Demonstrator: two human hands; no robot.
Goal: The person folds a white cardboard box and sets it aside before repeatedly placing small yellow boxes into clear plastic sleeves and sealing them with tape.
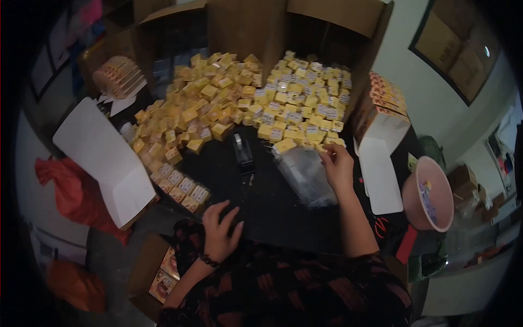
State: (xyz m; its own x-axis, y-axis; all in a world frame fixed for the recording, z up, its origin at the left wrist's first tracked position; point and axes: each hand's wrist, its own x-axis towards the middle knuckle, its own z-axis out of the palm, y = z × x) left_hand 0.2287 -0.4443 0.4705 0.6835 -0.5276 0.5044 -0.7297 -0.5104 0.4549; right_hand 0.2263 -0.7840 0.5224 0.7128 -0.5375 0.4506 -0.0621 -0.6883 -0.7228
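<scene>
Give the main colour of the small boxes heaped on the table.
Small boxes: yellow, clearest in head view.

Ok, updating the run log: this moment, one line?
left hand: empty; right hand: at small yellow boxes; flat clear plastic: on black table

Materials and Surface Finish

Your table has a dark, matt top. The small yellow boxes look like smooth printed paperboard. Beside them you have clear, glossy plastic bags. The large cartons are matt brown cardboard; the white panel is smooth card. Your pink basin appears smooth plastic. Your garment is patterned cloth.
</scene>
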